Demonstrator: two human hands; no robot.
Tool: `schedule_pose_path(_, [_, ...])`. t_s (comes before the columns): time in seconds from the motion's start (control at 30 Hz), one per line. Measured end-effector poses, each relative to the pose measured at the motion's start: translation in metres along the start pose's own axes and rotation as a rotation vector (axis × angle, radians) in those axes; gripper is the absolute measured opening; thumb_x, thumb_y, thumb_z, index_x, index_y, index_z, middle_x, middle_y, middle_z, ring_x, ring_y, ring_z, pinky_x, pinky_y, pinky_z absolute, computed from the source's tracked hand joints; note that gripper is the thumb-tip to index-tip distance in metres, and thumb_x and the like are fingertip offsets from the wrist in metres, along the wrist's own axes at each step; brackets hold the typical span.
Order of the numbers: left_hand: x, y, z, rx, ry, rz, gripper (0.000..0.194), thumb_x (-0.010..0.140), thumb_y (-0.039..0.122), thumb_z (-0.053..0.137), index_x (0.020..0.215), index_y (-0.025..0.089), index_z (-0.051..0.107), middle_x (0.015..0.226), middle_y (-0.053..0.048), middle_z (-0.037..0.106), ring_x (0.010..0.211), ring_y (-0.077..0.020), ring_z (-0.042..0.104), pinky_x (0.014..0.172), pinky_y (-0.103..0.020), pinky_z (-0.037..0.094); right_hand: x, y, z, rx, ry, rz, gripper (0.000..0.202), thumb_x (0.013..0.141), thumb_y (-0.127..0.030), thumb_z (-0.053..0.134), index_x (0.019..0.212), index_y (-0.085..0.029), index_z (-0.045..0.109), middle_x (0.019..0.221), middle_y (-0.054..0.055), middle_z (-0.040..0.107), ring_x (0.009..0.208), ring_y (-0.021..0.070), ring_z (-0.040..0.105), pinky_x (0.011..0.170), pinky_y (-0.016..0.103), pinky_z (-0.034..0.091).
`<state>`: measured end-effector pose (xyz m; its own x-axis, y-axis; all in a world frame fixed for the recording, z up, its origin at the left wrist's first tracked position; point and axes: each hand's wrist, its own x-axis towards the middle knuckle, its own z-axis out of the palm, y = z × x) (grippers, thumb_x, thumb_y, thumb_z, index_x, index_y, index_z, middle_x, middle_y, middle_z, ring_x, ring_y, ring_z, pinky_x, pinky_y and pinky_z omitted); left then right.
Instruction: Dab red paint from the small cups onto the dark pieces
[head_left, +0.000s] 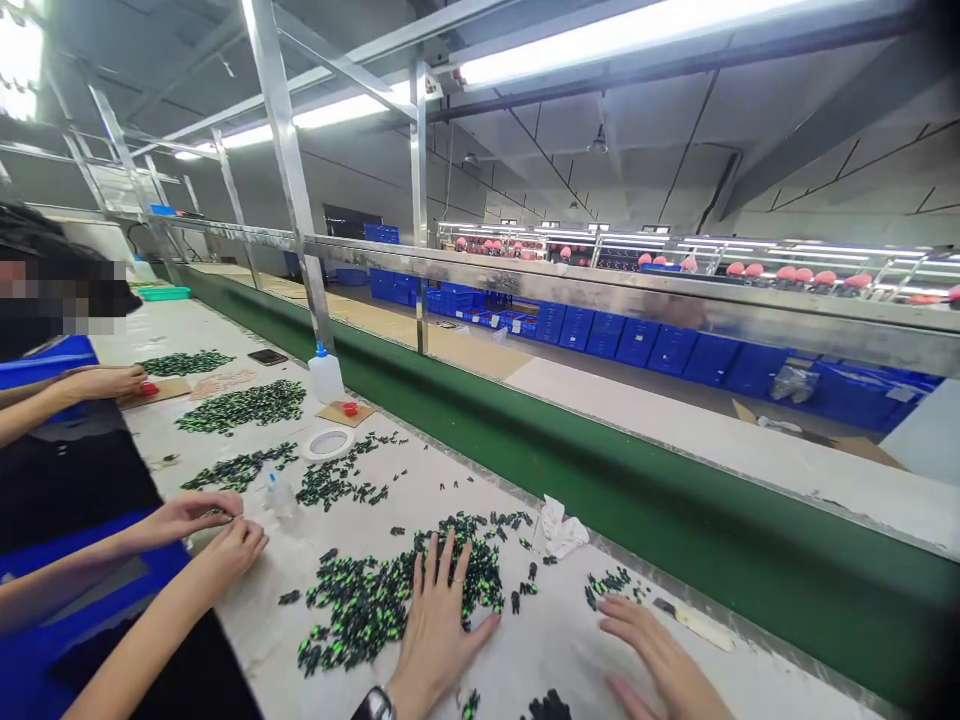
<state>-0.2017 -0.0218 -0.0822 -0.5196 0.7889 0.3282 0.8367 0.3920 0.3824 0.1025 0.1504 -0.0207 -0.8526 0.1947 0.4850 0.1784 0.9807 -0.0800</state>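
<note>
The big pile of small black-and-green pieces (360,605) spreads over the middle of the white desk (300,610), between its near edge and the long edge beside the green belt (600,470). The left hand (442,615) lies open on it, fingers spread, covering part of the pile. The right hand (649,645) is open too, fingers loosely stretched, its fingertips just beside a small cluster (611,583) close to the belt-side edge.

Between pile and cluster, against that same edge, sits a crumpled white tissue (562,530) — the main thing in the way there. A pale strip with a dark end (701,625) lies along the edge past the cluster. More dark pieces (550,706) show at the bottom of the view, between the hands.

Farther up the desk come a small clear bottle (279,495), a tape roll (328,443) touching loose pieces, and a white bottle with a blue cap (325,375) near the belt-side edge. At the near edge, a co-worker's hands (221,535) meet, fingertips together — what they hold is too small to tell.
</note>
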Motion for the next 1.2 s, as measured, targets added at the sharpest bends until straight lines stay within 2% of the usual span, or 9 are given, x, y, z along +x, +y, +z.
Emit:
schedule_pose_path(0.1, [0.018,-0.001,0.002,-0.023,-0.073,-0.016,0.095,0.082,0.056,0.074,0.163,0.025,0.036,0.175,-0.02,0.025,0.161,-0.0464,0.012,0.128,-0.071,0.019,0.069,-0.003,0.043,0.058,-0.134,-0.128,0.058,0.096,-0.05,0.07,0.147,-0.025,0.057,0.154,0.01,0.057,0.143,0.0305,0.055,0.115,0.046,0.054])
schedule_pose_path(0.2, [0.034,-0.001,0.0,-0.047,-0.141,-0.012,0.106,0.073,0.061,0.082,0.163,0.033,0.034,0.176,-0.017,0.022,0.161,-0.0493,0.009,0.126,-0.075,0.013,0.109,-0.003,0.082,0.117,-0.194,-0.183,0.071,0.098,-0.061,0.065,0.153,-0.02,0.049,0.157,0.015,0.051,0.143,0.0347,0.051,0.117,0.06,0.046])
schedule_pose_path(0.3, [0.048,-0.002,-0.001,-0.07,-0.198,0.007,0.11,0.067,0.065,0.085,0.162,0.04,0.036,0.176,-0.016,0.023,0.16,-0.0521,0.009,0.124,-0.079,0.011,0.122,0.0,0.108,0.155,-0.18,-0.164,0.064,0.101,-0.052,0.064,0.154,-0.02,0.047,0.158,0.015,0.047,0.144,0.0349,0.049,0.119,0.063,0.041])
schedule_pose_path(0.47, [0.055,-0.008,0.0,-0.104,-0.234,0.066,0.088,0.075,0.078,0.071,0.152,0.04,0.053,0.17,-0.012,0.042,0.161,-0.0476,0.021,0.128,-0.074,0.011,0.117,0.005,0.124,0.188,-0.108,-0.086,0.052,0.102,-0.038,0.066,0.149,-0.021,0.052,0.159,0.013,0.045,0.145,0.0347,0.047,0.119,0.063,0.042])
schedule_pose_path(0.53, [0.053,-0.008,0.001,-0.101,-0.228,0.071,0.081,0.078,0.077,0.069,0.147,0.036,0.06,0.165,-0.013,0.05,0.159,-0.0463,0.028,0.129,-0.073,0.014,0.112,0.006,0.124,0.212,-0.095,-0.071,0.051,0.102,-0.037,0.065,0.148,-0.021,0.052,0.158,0.013,0.046,0.144,0.0342,0.048,0.118,0.061,0.044])
schedule_pose_path(0.73, [0.044,-0.001,0.0,-0.044,-0.201,0.078,0.055,0.087,0.055,0.073,0.135,0.029,0.067,0.149,-0.013,0.064,0.142,-0.0418,0.054,0.122,-0.071,0.035,0.118,0.004,0.127,0.324,-0.083,-0.087,0.057,0.101,-0.044,0.066,0.151,-0.021,0.05,0.157,0.014,0.047,0.142,0.034,0.05,0.117,0.061,0.045])
schedule_pose_path(0.93, [0.042,0.0,0.009,0.014,-0.169,0.112,0.04,0.096,0.051,0.066,0.125,0.024,0.07,0.135,-0.011,0.069,0.133,-0.0346,0.06,0.112,-0.065,0.047,0.131,0.006,0.125,0.366,0.049,0.067,0.045,0.104,-0.036,0.063,0.146,-0.02,0.054,0.156,0.013,0.048,0.141,0.0323,0.051,0.116,0.059,0.047])
schedule_pose_path(1.07, [0.043,0.0,0.012,0.056,-0.164,0.139,0.032,0.099,0.041,0.065,0.124,0.022,0.069,0.126,-0.009,0.072,0.123,-0.0299,0.066,0.104,-0.057,0.055,0.103,0.012,0.09,0.334,0.105,0.174,0.037,0.107,-0.032,0.055,0.142,-0.02,0.054,0.157,0.015,0.05,0.145,0.0309,0.051,0.116,0.053,0.051])
schedule_pose_path(1.2, [0.045,0.0,0.006,0.093,-0.17,0.174,0.026,0.1,0.031,0.065,0.124,0.021,0.069,0.121,-0.008,0.073,0.116,-0.0271,0.069,0.099,-0.052,0.059,0.041,0.016,0.034,0.245,0.184,0.338,0.035,0.107,-0.029,0.051,0.141,-0.025,0.052,0.159,0.014,0.051,0.146,0.0297,0.052,0.112,0.042,0.057])
